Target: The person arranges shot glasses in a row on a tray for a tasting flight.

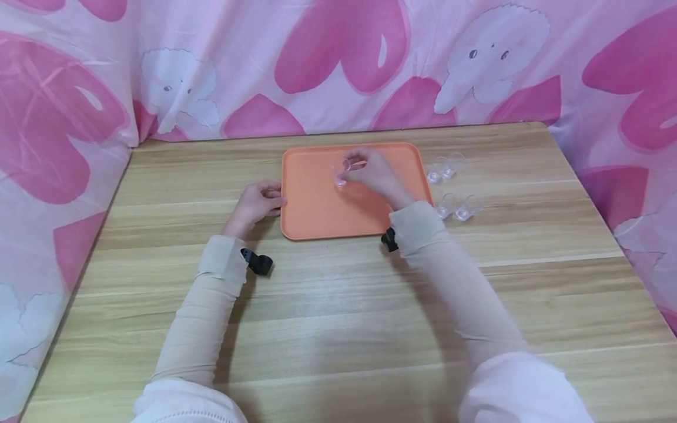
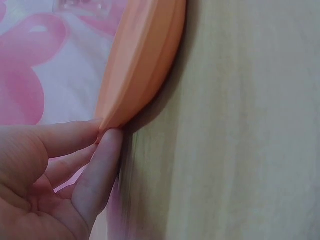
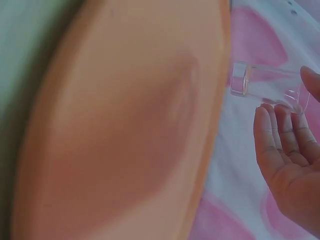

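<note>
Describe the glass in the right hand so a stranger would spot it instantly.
On the wooden table lies an orange tray. Over it, the right hand holds a clear glass with a thick base. Unlike the similar clear glasses on the table to the tray's right, it is in a hand.

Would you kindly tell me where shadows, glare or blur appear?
Head: soft shadow on the tray under the right hand, pale sheen on the table; left wrist: dark shadow along the tray's edge; right wrist: tray's near rim blurred, glints on the clear cup.
</note>
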`<state>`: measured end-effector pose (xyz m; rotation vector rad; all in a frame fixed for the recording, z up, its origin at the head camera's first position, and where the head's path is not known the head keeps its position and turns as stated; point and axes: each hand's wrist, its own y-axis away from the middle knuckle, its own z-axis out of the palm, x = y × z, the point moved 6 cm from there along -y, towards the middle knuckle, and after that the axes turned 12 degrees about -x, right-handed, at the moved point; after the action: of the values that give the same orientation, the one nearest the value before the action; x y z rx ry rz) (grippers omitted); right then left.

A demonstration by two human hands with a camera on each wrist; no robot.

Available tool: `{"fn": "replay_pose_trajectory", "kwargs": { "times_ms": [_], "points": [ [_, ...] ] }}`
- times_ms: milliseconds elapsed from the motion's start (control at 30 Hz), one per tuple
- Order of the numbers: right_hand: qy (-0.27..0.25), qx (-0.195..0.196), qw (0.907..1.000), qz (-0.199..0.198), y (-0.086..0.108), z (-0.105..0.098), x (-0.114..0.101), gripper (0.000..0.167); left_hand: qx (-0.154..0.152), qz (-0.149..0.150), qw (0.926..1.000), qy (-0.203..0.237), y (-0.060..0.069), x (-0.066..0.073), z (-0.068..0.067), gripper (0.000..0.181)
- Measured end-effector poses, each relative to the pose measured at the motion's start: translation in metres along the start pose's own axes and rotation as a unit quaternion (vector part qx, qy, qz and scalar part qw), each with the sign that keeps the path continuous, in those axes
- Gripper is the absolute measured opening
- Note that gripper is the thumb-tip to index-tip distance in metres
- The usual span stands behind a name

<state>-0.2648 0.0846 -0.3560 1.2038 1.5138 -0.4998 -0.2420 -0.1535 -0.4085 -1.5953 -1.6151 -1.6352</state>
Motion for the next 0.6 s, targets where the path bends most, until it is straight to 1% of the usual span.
{"fn": "replay_pose_trajectory", "kwargs": {
  "times_ms": [133,300,433,600],
  "points": [
    [-0.011,-0.011,0.9998,-0.010,-0.011,0.022,-0.002,0.043,-0.002,0.000,1.0000,-0.003,0.001,0.000,0.000,0.045],
    [-0.015,-0.026,0.9995,-0.006,-0.020,0.044,-0.002,0.042,-0.006,-0.002,1.0000,-0.007,0.001,0.000,0.000,0.045],
    [-0.017,-0.036,0.9991,-0.010,-0.023,0.056,-0.003,0.041,-0.006,-0.002,0.9999,-0.009,0.000,0.000,0.001,0.045],
    [-0.020,-0.041,0.9988,-0.017,-0.027,0.066,-0.004,0.041,-0.002,-0.001,1.0000,-0.007,0.000,-0.001,0.000,0.044]
  ]
}}
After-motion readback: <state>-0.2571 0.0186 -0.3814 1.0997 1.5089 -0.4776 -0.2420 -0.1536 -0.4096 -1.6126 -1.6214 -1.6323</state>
